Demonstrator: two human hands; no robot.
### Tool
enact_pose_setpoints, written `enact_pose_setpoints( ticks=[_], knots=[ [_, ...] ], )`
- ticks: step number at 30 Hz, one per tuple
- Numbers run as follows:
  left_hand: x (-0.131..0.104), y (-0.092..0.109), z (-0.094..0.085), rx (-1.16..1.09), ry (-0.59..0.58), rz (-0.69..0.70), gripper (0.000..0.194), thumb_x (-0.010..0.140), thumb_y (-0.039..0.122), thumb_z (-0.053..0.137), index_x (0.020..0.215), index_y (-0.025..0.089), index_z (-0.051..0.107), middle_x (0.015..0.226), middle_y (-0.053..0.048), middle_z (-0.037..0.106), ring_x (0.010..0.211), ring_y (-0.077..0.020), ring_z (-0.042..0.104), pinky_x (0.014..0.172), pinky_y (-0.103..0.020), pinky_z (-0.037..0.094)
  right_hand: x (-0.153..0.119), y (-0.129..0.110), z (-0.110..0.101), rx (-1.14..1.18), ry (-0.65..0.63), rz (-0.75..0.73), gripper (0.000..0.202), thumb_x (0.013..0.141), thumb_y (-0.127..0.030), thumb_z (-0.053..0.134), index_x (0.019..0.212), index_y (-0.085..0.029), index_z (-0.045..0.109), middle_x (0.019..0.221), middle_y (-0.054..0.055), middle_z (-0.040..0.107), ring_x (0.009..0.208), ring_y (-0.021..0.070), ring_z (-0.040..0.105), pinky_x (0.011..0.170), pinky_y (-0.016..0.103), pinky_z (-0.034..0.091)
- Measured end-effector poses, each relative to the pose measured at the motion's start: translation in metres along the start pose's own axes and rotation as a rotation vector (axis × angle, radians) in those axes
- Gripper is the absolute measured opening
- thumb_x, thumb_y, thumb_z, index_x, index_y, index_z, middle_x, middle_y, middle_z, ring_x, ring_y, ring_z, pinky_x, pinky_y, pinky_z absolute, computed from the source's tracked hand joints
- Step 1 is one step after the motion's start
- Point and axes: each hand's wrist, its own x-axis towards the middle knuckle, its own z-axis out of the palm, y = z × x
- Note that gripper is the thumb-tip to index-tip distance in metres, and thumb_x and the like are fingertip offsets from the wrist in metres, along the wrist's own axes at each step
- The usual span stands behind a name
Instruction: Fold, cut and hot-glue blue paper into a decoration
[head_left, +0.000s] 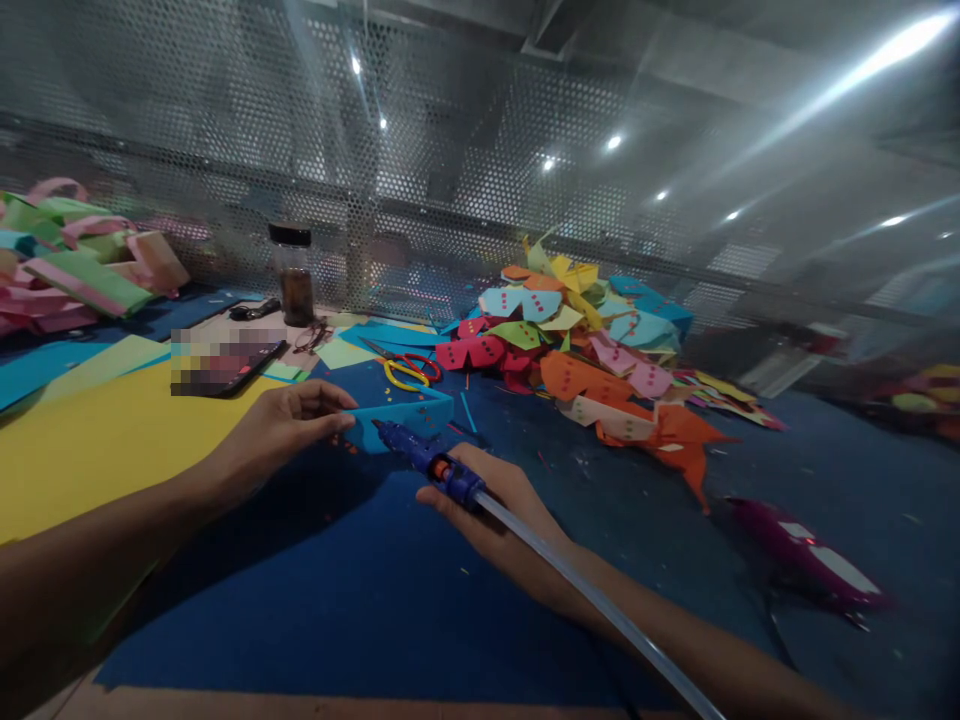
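A folded strip of light blue paper (405, 412) is pinched at its left end between the thumb and fingers of my left hand (304, 418). My right hand (499, 500) is wrapped round a dark blue glue gun (420, 455), with a long clear glue stick (585, 590) running out of its back. The gun's tip points left, at the near face of the blue paper, close to my left fingertips; whether it touches cannot be made out. Just beyond the paper lie scissors (406, 374) with yellow and red handles.
Colourful folded paper shapes (517, 330) are piled at the back right; a purple tool (806, 555) lies right of my right hand. Yellow sheets (97, 440), a phone (240, 368) and a lidded jar (297, 285) are on the left. Pink and green paper pieces (90, 265) lie far left.
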Motion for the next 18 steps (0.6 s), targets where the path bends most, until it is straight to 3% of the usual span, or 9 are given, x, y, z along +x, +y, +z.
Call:
enact_pose_setpoints(
  ticks=[6, 18],
  knots=[
    [0.0000, -0.0007, 0.0007, 0.036, -0.011, 0.035, 0.026, 0.074, 0.041, 0.079, 0.086, 0.021, 0.068, 0.073, -0.002, 0.072, 0.068, -0.0170, 0.065, 0.066, -0.029, 0.051, -0.0006, 0.0008, 0.0001, -0.052, -0.015, 0.003, 0.029, 0.095, -0.048, 0.060, 0.083, -0.022, 0.055, 0.082, 0.001, 0.062, 0.070, 0.0143, 0.054, 0.062, 0.026, 0.037],
    [-0.0005, -0.0010, 0.0021, 0.008, -0.001, 0.037, 0.024, 0.072, 0.038, 0.080, 0.083, 0.021, 0.067, 0.071, 0.000, 0.069, 0.064, -0.0147, 0.064, 0.064, -0.028, 0.052, -0.0001, 0.0041, 0.0011, -0.100, -0.030, -0.002, 0.029, 0.096, -0.046, 0.059, 0.082, -0.022, 0.051, 0.081, 0.000, 0.060, 0.066, 0.0135, 0.053, 0.062, 0.026, 0.035]
  ],
)
